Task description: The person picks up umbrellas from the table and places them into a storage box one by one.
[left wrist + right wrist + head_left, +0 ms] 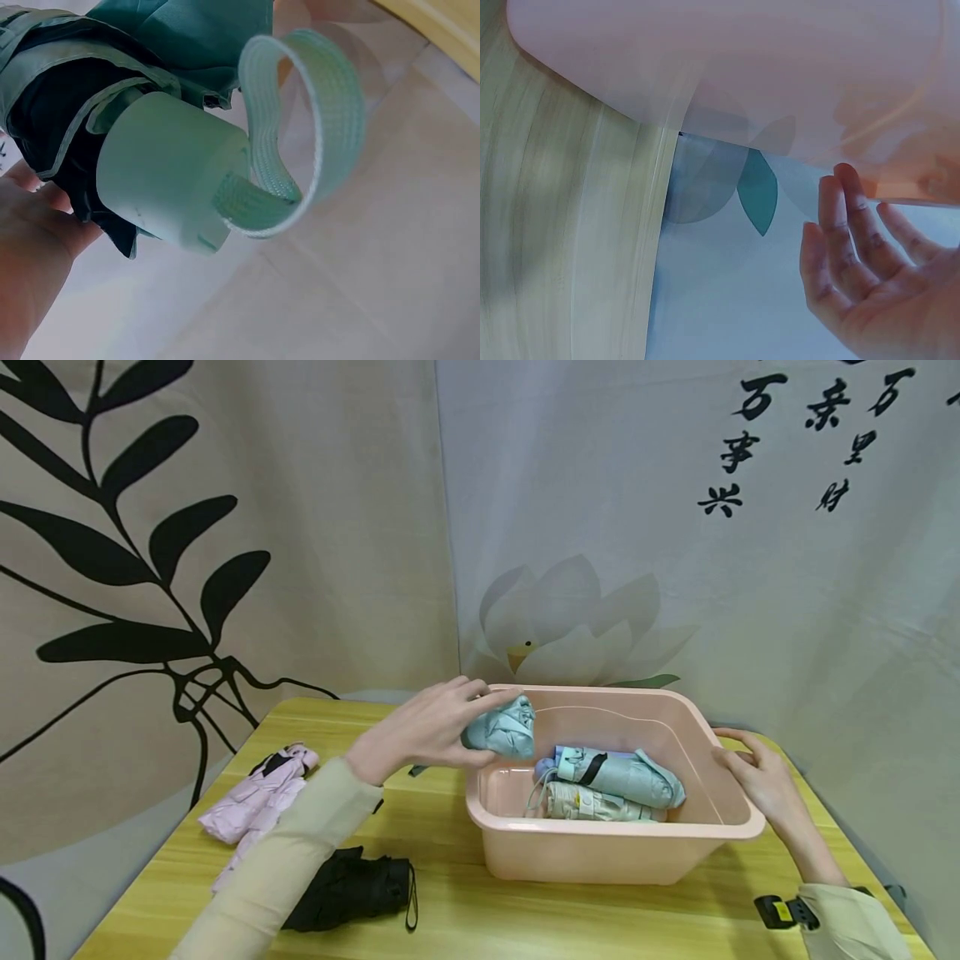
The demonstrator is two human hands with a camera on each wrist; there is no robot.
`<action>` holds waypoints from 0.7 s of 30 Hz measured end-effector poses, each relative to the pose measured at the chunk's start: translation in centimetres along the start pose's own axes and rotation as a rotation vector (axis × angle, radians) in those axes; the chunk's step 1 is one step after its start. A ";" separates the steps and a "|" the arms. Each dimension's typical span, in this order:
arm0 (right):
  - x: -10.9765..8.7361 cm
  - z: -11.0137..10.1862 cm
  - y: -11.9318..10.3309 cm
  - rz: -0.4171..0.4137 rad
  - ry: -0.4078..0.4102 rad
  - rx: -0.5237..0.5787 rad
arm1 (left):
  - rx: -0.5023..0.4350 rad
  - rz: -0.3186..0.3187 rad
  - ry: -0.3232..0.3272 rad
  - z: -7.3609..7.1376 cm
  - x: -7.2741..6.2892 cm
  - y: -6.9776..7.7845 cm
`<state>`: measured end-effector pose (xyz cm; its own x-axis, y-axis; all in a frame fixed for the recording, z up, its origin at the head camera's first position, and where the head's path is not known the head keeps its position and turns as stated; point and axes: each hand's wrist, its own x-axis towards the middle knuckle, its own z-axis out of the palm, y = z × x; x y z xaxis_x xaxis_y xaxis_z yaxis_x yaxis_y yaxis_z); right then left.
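My left hand (431, 727) holds a folded teal umbrella (504, 728) over the left rim of a pink plastic basin (570, 853). The left wrist view shows the pale green handle (161, 172) of this umbrella and its wrist strap (337, 112). At the basin's right rim is my right hand (761, 781), its fingers relaxed and slightly bent beside the outer wall in the right wrist view. Inside the basin lie a light blue folded umbrella (626, 777) and a pale patterned one (600, 802). Something periwinkle blue (545, 768) shows partly behind them.
A black folded umbrella (352, 889) lies on the wooden table (442, 918), near my left forearm. Farther left is a lilac folded umbrella (258, 797), partly covered by my sleeve. A printed curtain (360, 527) hangs behind the table.
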<state>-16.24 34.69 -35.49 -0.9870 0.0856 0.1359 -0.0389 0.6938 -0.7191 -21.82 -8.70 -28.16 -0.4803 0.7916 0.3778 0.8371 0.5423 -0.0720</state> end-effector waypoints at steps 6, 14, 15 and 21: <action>0.0 0.0 0.0 0.000 -0.002 0.005 | -0.004 0.003 -0.034 0.0 1.5 0.5; -0.1 0.0 0.0 -0.001 -0.007 0.008 | -0.003 0.024 -0.053 0.2 3.7 1.2; -0.1 0.0 0.0 -0.002 -0.007 0.008 | 0.002 0.032 -0.052 0.2 3.9 1.3; 0.0 0.0 0.1 -0.007 -0.004 0.001 | 0.032 0.091 -0.032 0.6 5.7 1.9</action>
<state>-16.21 34.77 -35.58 -0.9874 0.0777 0.1380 -0.0459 0.6938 -0.7187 -23.10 -2.95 -26.71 -0.4116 0.8462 0.3384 0.8689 0.4763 -0.1344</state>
